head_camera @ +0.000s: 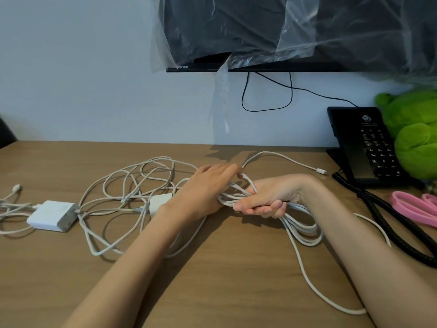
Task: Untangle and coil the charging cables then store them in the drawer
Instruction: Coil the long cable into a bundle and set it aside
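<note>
My right hand (pixel 267 197) grips a coil of white charging cable (pixel 305 230) whose loops hang below the palm. My left hand (pixel 208 188) lies just left of it, fingers at the cable strand near the coil's top. The cable's free end with a plug (pixel 322 171) lies on the desk behind my hands. A loose tail (pixel 307 275) runs toward the front edge. On the left lies a tangle of white cables (pixel 132 185) with a white charger block (pixel 53 215) and a smaller white adapter (pixel 159 202). No drawer is in view.
The wooden desk (pixel 224 292) meets a white wall. A plastic-wrapped monitor (pixel 283 31) hangs above. At the right stand a black telephone (pixel 369 147) with its coiled cord (pixel 390 223), a green plush toy (pixel 413 129) and a pink band (pixel 416 207).
</note>
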